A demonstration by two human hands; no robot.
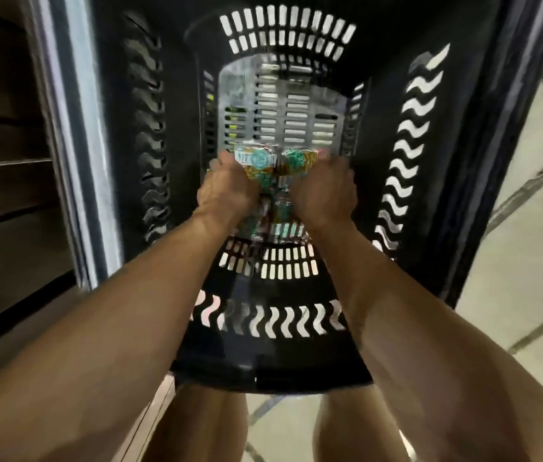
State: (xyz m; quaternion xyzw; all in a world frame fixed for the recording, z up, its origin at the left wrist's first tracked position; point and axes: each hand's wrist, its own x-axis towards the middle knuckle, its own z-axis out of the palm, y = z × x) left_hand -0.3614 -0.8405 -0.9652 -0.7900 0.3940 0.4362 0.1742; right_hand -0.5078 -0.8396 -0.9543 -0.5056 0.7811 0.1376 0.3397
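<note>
Cloth: we see a bunched cloth (261, 163) printed in teal, orange and white medallions. It is crumpled and blurred, showing past the fingertips and hanging down between the wrists.
Left hand: our left hand (226, 192) grips the cloth's left side, fingers curled into the folds.
Right hand: our right hand (324, 191) grips the right side the same way, near the left.
Basket: a black slotted basket (273, 355) surrounds both hands. The cloth is held deep inside it, with the pale slatted bottom beyond the fingertips.
Floor: pale veined tile (513, 295) lies right of the fingers.
</note>
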